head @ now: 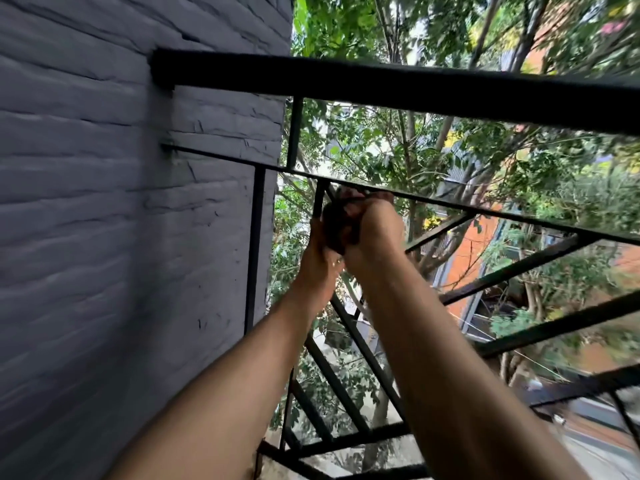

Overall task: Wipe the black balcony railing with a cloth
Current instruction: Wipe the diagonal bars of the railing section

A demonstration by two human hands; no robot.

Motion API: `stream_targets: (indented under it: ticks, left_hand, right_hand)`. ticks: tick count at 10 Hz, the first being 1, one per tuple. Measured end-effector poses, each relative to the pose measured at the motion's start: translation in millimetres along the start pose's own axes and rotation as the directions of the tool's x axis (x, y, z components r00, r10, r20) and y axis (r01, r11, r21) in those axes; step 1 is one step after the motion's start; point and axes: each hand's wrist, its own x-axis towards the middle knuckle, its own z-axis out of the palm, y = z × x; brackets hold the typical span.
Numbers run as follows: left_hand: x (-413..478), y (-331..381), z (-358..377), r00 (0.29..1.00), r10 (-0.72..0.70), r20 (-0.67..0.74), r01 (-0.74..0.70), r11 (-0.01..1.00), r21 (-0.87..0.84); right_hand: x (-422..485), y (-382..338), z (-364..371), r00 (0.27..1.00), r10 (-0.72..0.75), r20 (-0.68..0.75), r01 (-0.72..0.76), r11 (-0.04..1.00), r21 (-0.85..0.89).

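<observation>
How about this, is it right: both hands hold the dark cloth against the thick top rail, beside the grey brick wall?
Not the top rail. The head view shows the left hand and right hand holding the dark cloth against the thin bar below the top rail, beside the grey brick wall.

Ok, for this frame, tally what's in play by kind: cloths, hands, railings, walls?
cloth: 1, dark, bunched up at a thin rail
hands: 2, left hand and right hand, both gripping the cloth
railing: 1, black metal
wall: 1, grey painted brick
Total: 5
</observation>
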Motion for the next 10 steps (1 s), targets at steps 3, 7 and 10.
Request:
stream_targets:
  ticks: [3, 7, 10]
  left_hand:
    - [0, 1, -6, 0.999, -0.028, 0.042, 0.030, 0.999, -0.033]
    - [-9, 1, -10, 0.999, 0.028, 0.027, -0.030, 0.995, 0.094]
    - [-13, 2, -22, 0.883, 0.068, -0.464, -0.080, 0.997, -0.005]
  right_hand:
    - [-4, -10, -81, 0.841, -0.243, 0.483, 0.416, -0.279, -0.865]
    - [-2, -59, -39, 0.719, -0.315, 0.620, 0.339, -0.619, -0.708]
    - [29, -4, -20, 0.533, -0.199, 0.822, 0.460, -0.747, -0.480]
